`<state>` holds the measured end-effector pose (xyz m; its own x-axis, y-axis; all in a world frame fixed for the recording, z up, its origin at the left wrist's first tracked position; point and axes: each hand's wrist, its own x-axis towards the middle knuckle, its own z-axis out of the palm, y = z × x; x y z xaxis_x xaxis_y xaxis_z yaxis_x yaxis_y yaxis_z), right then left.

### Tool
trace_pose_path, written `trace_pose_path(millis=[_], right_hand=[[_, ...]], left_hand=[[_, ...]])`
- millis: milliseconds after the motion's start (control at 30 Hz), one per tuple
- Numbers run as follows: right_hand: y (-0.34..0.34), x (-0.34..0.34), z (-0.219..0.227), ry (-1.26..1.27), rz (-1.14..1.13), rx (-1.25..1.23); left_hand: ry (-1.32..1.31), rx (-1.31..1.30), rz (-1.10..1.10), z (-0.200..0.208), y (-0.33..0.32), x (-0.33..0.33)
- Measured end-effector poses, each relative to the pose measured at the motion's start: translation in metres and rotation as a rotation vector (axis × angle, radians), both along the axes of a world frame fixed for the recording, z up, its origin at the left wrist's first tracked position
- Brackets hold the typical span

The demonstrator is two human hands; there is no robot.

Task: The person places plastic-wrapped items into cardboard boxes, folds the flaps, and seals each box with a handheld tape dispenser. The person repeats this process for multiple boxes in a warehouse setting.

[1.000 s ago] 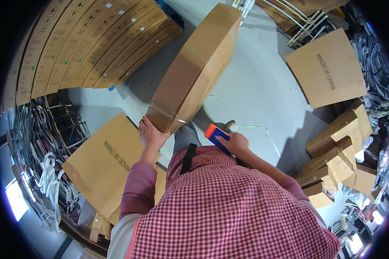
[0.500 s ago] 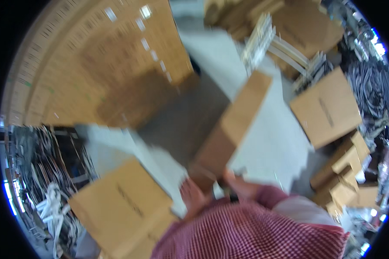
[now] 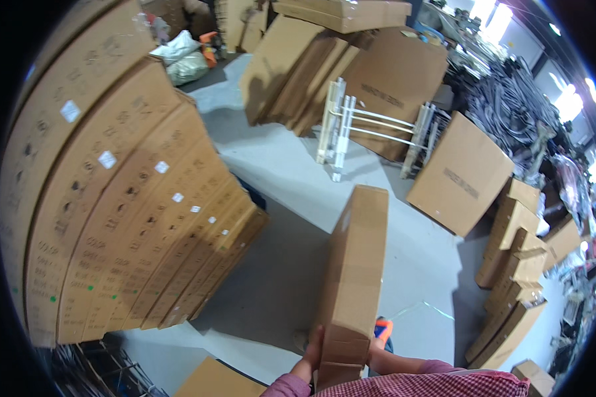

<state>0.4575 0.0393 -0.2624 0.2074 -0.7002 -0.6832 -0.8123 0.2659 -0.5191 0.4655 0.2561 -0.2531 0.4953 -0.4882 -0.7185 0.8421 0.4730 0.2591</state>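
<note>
A long, flat cardboard box [image 3: 355, 264] stands on its narrow edge in front of me, its far end pointing away. At its near end my left hand [image 3: 316, 349] presses against the left side, fingers closed along it. My right hand [image 3: 376, 356] grips the opposite side; its fingers are partly hidden by the box. Just beyond the right hand an orange-and-blue object [image 3: 383, 329] shows, too covered to name.
A tall stack of cardboard boxes [image 3: 132, 218] fills the left. Far ahead are white metal frames [image 3: 341, 132] beside leaning cartons [image 3: 391, 86]. A carton [image 3: 461, 175] and several narrow boxes [image 3: 510, 284] line the right, before heaped grey tubing [image 3: 510, 99]. Another carton [image 3: 218, 380] lies lower left.
My view has swung up and turned, showing more of the far floor. The box, still between both hands, now points more straight ahead.
</note>
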Motion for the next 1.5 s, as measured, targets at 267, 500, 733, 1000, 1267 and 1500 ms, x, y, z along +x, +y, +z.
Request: trace_pose_path(millis=[267, 500, 733, 1000, 1267, 1500], right_hand=[[-0.006, 0.057, 0.032, 0.063, 0.111, 0.009], [-0.122, 0.125, 0.05, -0.027, 0.507, -0.268], [-0.25, 0.075, 0.032, -0.145, 0.224, -0.347], [-0.332, 0.041, 0.029, -0.197, 0.023, -0.07], [-0.446, -0.103, 0.032, -0.455, -0.204, -0.042], [-0.405, -0.133, 0.087, -0.731, -0.316, 0.398]], left_hand=[[0.099, -0.032, 0.103, 0.06, -0.016, 0.038], [0.12, -0.209, 0.233, 0.073, -0.149, 0.044], [-0.135, 0.107, 0.478, 0.094, -0.268, 0.06], [-1.776, 1.243, -1.267, 0.161, -0.383, -0.001], [-2.048, 0.87, -1.076, 0.126, -0.388, -0.054], [-2.203, 0.957, -1.085, 0.123, -0.393, -0.054]])
